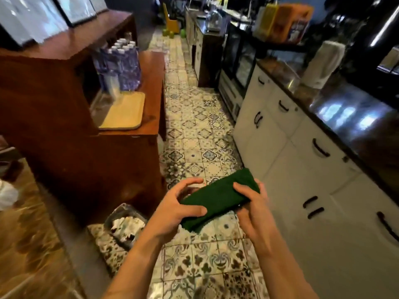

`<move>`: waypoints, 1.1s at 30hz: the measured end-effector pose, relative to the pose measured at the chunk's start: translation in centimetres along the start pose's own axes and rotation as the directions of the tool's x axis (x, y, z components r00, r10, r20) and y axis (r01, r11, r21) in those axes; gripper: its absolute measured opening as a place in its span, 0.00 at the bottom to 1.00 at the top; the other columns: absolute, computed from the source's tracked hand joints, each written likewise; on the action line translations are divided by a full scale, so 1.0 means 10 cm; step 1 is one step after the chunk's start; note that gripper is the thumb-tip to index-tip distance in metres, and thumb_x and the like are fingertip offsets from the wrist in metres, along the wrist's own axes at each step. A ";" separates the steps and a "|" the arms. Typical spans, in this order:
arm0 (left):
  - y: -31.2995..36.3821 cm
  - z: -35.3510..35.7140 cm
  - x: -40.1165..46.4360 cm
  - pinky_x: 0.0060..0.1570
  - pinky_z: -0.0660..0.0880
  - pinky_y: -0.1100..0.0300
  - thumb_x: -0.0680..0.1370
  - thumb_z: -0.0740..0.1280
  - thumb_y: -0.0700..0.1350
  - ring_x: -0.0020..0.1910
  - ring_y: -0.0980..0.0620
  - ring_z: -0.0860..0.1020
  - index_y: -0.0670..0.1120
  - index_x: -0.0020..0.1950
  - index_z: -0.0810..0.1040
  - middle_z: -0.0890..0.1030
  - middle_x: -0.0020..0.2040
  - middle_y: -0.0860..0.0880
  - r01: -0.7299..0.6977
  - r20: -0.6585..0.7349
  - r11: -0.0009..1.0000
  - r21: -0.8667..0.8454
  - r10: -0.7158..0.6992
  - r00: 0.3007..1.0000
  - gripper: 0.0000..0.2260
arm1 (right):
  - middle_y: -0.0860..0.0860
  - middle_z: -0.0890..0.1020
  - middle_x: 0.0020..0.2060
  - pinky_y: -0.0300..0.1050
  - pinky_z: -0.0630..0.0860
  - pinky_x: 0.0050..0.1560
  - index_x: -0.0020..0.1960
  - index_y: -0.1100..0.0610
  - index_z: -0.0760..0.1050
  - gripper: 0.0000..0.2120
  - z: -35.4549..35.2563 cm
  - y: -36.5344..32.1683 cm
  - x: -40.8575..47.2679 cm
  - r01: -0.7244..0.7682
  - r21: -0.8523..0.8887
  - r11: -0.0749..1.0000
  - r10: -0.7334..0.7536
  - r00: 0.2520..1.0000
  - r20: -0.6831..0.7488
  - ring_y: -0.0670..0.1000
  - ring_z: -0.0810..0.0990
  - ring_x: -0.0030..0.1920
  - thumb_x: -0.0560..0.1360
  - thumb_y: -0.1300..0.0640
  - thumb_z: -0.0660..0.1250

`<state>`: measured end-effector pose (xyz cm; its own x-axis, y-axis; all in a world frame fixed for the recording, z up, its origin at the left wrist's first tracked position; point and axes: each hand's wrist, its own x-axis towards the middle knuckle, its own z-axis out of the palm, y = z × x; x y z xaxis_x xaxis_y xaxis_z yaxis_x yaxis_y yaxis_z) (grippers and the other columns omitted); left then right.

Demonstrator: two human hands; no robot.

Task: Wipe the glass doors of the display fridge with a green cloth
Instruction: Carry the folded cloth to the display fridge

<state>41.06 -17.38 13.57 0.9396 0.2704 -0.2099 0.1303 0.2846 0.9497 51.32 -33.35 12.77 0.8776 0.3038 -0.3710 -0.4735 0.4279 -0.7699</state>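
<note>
A folded dark green cloth (218, 196) lies between both hands at waist height, over the patterned floor. My left hand (179, 209) holds its near left end, thumb on top and fingers curled beneath. My right hand (251, 203) grips the right end, fingers wrapped over the top. The display fridge (236, 61) with dark glass doors stands further down the aisle on the right, between the white cabinets and a dark counter unit, well beyond my hands.
White cabinets (302, 169) with black handles under a glossy dark counter (354, 117) line the right side. A brown wooden cabinet (86, 147) with bottled water (121, 65) and a yellow tray (125, 112) stands left. A lined bin (125, 225) sits on the floor near my left arm. The tiled aisle (194, 130) runs ahead.
</note>
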 end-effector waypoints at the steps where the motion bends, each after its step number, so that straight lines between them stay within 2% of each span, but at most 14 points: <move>1: 0.11 0.00 0.19 0.35 0.77 0.66 0.66 0.73 0.24 0.39 0.58 0.83 0.43 0.63 0.77 0.79 0.54 0.43 -0.037 -0.043 0.999 0.004 0.037 0.998 0.28 | 0.60 0.82 0.56 0.58 0.81 0.52 0.66 0.56 0.69 0.27 0.02 -0.10 0.15 0.007 0.001 1.000 -0.007 1.000 -0.007 0.56 0.84 0.51 0.69 0.69 0.71; 3: 0.26 0.04 0.71 0.34 0.78 0.66 0.67 0.71 0.24 0.38 0.59 0.83 0.43 0.64 0.76 0.77 0.54 0.42 -0.086 -0.120 0.996 -0.024 0.082 0.989 0.28 | 0.58 0.82 0.55 0.59 0.81 0.53 0.67 0.54 0.69 0.31 0.06 -0.30 0.55 0.021 -0.008 1.000 -0.021 1.000 0.003 0.56 0.84 0.51 0.67 0.67 0.73; 5: 0.35 0.12 1.18 0.35 0.80 0.61 0.67 0.71 0.24 0.38 0.54 0.83 0.46 0.64 0.76 0.78 0.55 0.42 -0.118 -0.188 0.989 -0.087 0.100 0.977 0.29 | 0.58 0.82 0.57 0.54 0.82 0.49 0.67 0.56 0.71 0.31 0.09 -0.46 0.90 0.013 0.003 1.000 -0.013 1.000 0.017 0.55 0.85 0.51 0.65 0.65 0.73; 9: 0.42 0.37 2.12 0.36 0.81 0.58 0.64 0.73 0.27 0.41 0.48 0.83 0.49 0.56 0.78 0.80 0.49 0.42 -0.148 -0.282 0.976 -0.161 0.098 0.954 0.25 | 0.59 0.82 0.57 0.48 0.83 0.43 0.65 0.58 0.73 0.27 0.07 -0.76 1.72 -0.010 0.085 0.996 0.011 1.000 -0.011 0.56 0.84 0.52 0.66 0.65 0.72; 12: 0.43 0.60 2.96 0.37 0.81 0.55 0.61 0.75 0.30 0.43 0.45 0.82 0.49 0.54 0.78 0.81 0.48 0.42 -0.179 -0.316 0.961 -0.210 0.106 0.943 0.25 | 0.58 0.81 0.59 0.50 0.83 0.48 0.68 0.57 0.71 0.28 -0.05 -1.05 2.53 -0.007 0.117 0.993 0.007 1.000 0.000 0.56 0.84 0.54 0.69 0.64 0.72; 15: 0.50 0.86 3.74 0.39 0.81 0.53 0.66 0.74 0.28 0.45 0.44 0.82 0.49 0.55 0.78 0.80 0.50 0.41 -0.189 -0.340 0.959 -0.210 0.109 0.934 0.23 | 0.57 0.81 0.60 0.52 0.82 0.53 0.68 0.56 0.71 0.26 -0.13 -1.41 3.25 -0.006 0.108 0.994 0.003 1.000 0.026 0.54 0.84 0.55 0.72 0.63 0.71; 18: 0.64 1.16 4.47 0.40 0.81 0.51 0.68 0.72 0.28 0.46 0.43 0.81 0.47 0.55 0.78 0.80 0.51 0.40 -0.172 -0.373 0.964 -0.203 0.086 0.924 0.20 | 0.56 0.81 0.60 0.51 0.82 0.53 0.68 0.55 0.72 0.23 -0.20 -1.82 3.94 -0.027 0.105 0.994 0.023 0.999 0.035 0.55 0.84 0.55 0.74 0.63 0.70; 22: 0.89 1.45 5.35 0.34 0.80 0.57 0.70 0.71 0.28 0.44 0.45 0.82 0.46 0.54 0.79 0.80 0.52 0.40 -0.164 -0.389 0.964 -0.209 0.072 0.918 0.18 | 0.58 0.81 0.59 0.56 0.81 0.55 0.66 0.57 0.72 0.24 -0.15 -2.30 4.85 -0.067 0.116 0.991 0.068 0.998 -0.002 0.57 0.83 0.55 0.71 0.63 0.72; 25: 1.08 1.49 5.96 0.31 0.79 0.59 0.71 0.69 0.28 0.39 0.49 0.83 0.45 0.56 0.78 0.80 0.48 0.43 -0.166 -0.434 0.960 -0.225 0.054 0.899 0.17 | 0.60 0.82 0.57 0.50 0.82 0.52 0.65 0.61 0.73 0.23 -0.01 -2.51 5.47 -0.119 0.127 0.985 0.120 0.993 0.004 0.56 0.84 0.54 0.71 0.64 0.71; 28: 1.21 1.38 6.55 0.32 0.80 0.56 0.73 0.68 0.29 0.39 0.49 0.83 0.46 0.55 0.79 0.80 0.47 0.45 -0.165 -0.441 0.954 -0.252 0.039 0.897 0.17 | 0.59 0.82 0.58 0.48 0.83 0.48 0.66 0.60 0.73 0.24 0.19 -2.61 6.11 -0.170 0.115 0.979 0.170 0.985 0.010 0.57 0.83 0.56 0.71 0.64 0.71; 31: 1.30 1.18 7.19 0.31 0.80 0.57 0.73 0.67 0.28 0.39 0.50 0.83 0.46 0.56 0.79 0.80 0.47 0.45 -0.151 -0.442 0.958 -0.244 0.029 0.896 0.18 | 0.59 0.82 0.57 0.49 0.83 0.47 0.67 0.58 0.72 0.22 0.46 -2.68 6.79 -0.171 0.118 0.978 0.172 0.985 0.005 0.58 0.83 0.55 0.74 0.66 0.69; 33: 1.38 1.00 7.67 0.33 0.81 0.56 0.72 0.66 0.27 0.42 0.48 0.82 0.47 0.57 0.79 0.80 0.49 0.44 -0.134 -0.420 0.962 -0.239 0.022 0.907 0.20 | 0.58 0.81 0.57 0.52 0.82 0.51 0.67 0.58 0.72 0.21 0.69 -2.74 7.25 -0.160 0.127 0.979 0.161 0.987 -0.004 0.58 0.82 0.56 0.75 0.66 0.68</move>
<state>118.10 -1.95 12.94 0.7224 0.6379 -0.2668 -0.0763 0.4570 0.8862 127.41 -17.19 10.52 0.7898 0.3657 -0.4924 -0.6133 0.4785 -0.6284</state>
